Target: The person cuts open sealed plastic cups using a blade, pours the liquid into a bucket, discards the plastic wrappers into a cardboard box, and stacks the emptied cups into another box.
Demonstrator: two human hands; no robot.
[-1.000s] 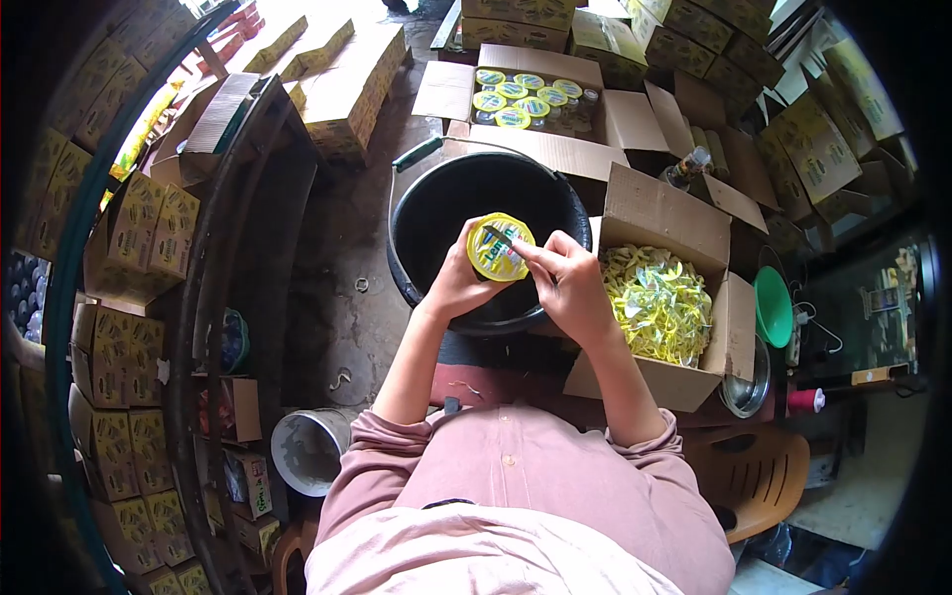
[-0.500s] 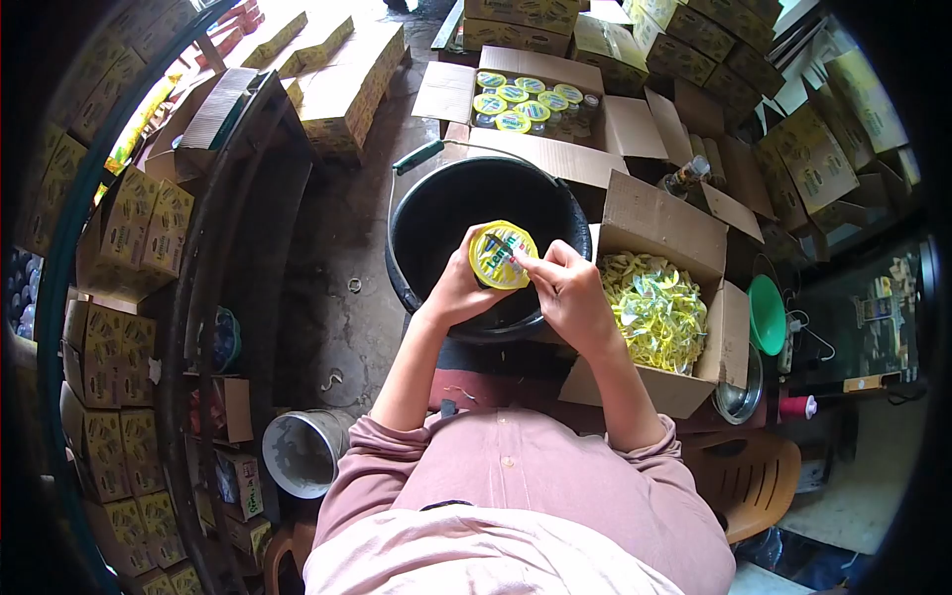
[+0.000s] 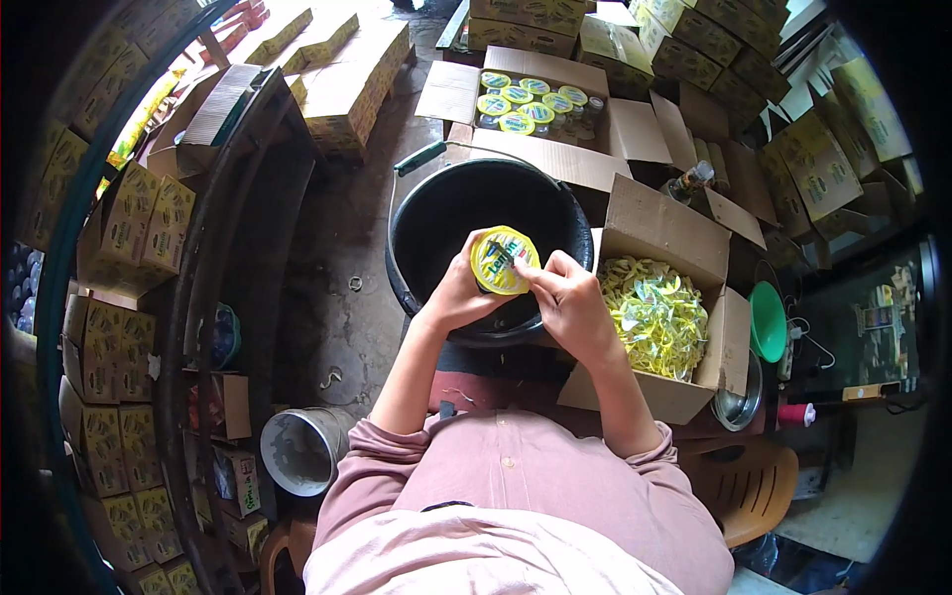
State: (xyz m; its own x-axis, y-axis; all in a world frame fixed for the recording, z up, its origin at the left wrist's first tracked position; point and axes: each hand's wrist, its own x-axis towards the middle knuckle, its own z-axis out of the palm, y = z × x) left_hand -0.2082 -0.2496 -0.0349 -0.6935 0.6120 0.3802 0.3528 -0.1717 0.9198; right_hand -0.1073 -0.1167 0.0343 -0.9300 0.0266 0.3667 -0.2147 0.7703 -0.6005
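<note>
My left hand [image 3: 461, 291] is wrapped round the side of a round cup with a yellow printed lid [image 3: 504, 256], its top facing up toward me. With its fingers curled, my right hand [image 3: 575, 305] touches the lid's right edge with the fingertips. Whether anything small is pinched there is too fine to make out. Both hands are over a large black bucket [image 3: 436, 188], its handle leaning on the far rim. The cup's underside is hidden by my left hand.
Right of the bucket, a cardboard box [image 3: 659, 233] holds a heap of yellow printed strips [image 3: 654, 317]. Behind stands an open carton [image 3: 545, 154] of yellow-lidded cups. A white bucket [image 3: 302, 451] is at lower left, a green bowl [image 3: 766, 315] at right. Printed cartons [image 3: 154, 223] line the left shelf.
Almost nothing differs. The view has shifted slightly, and the cup has turned or tilted a little in my left hand, while my right fingertips stay at the lid.
</note>
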